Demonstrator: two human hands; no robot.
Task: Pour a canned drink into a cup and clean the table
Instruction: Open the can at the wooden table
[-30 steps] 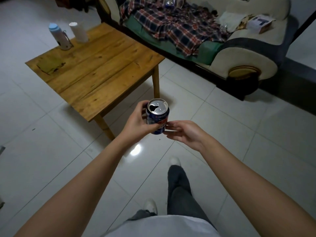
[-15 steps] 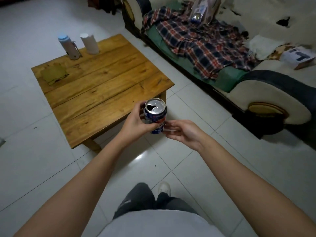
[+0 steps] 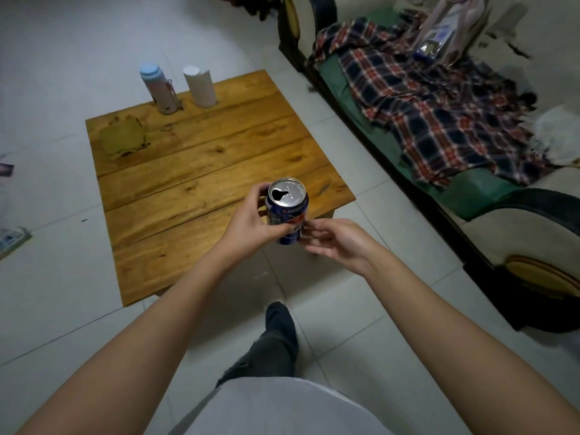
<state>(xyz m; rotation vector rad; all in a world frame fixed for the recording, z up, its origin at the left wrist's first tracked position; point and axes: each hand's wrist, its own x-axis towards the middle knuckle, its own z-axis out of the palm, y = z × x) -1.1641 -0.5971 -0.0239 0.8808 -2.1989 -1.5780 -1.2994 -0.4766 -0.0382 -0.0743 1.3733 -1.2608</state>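
Hidden, cropped and unreadable parts of the scene

The left hand (image 3: pixel 251 226) is covering much of the can (image 3: pixel 287 211), its label lettering staying too small to read, while the right hand (image 3: pixel 337 243) is hiding the can's lower right side, so contact there cannot be told. The sofa (image 3: pixel 489 202) at the right is running off the frame's edge. A bag (image 3: pixel 439 36) at the upper right is blurring past reading, and objects at the left edge (image 3: pixel 9 240) are being cut off, unidentifiable. The table (image 3: pixel 201 171) is hiding its own legs.
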